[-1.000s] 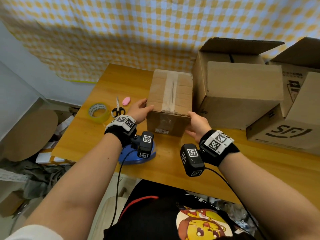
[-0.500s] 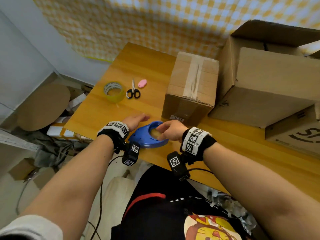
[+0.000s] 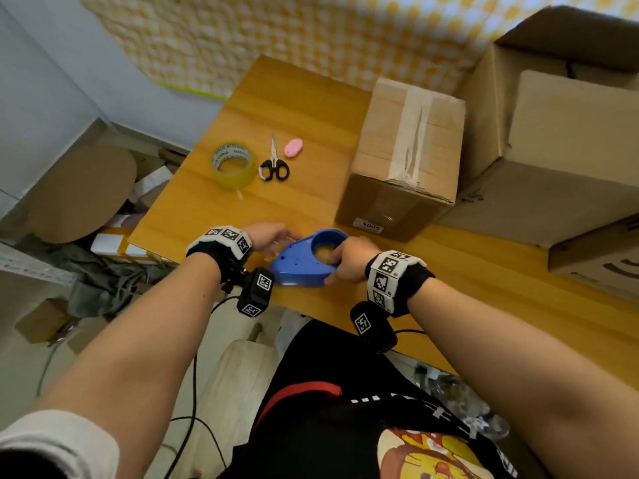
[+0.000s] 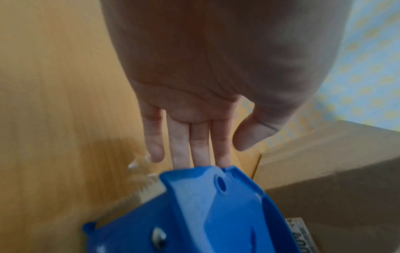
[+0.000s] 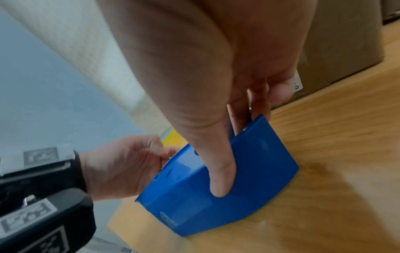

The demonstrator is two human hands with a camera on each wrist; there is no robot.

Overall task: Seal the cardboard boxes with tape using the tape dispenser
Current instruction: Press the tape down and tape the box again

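The blue hard-plastic tape dispenser (image 3: 306, 259) lies on its side at the near edge of the orange wooden table (image 3: 301, 108), at about 7 o'clock from the small taped brown cardboard box (image 3: 403, 157) and just beside it; the right hand (image 3: 347, 259) grips it, thumb pressed on the curved outer wall and fingers (image 5: 257, 102) hooked over the rim into the round opening; the left hand (image 3: 271, 236) sits at the dispenser's pointed end, at 9 o'clock from it, fingers lightly curled in the right wrist view but fairly straight in the left wrist view, so I cannot tell whether it pinches the loose tape end by the toothed cutter or merely touches the shell.

The dispenser looks light and rigid, smooth enough to slip under a loose grip; the rim-and-wall hold the right hand has seems the sound one, keeping clear of the serrated edge at the nose; the tape itself will likely be thin, sticky and prone to folding on itself, so it wants tension.

Well apart at 11 o'clock lie a yellowish roll of clear tape (image 3: 233, 165), black-handled scissors (image 3: 274, 164) and a small pink oval object (image 3: 293, 147); larger open cardboard boxes (image 3: 553, 160) stand at 2 o'clock.
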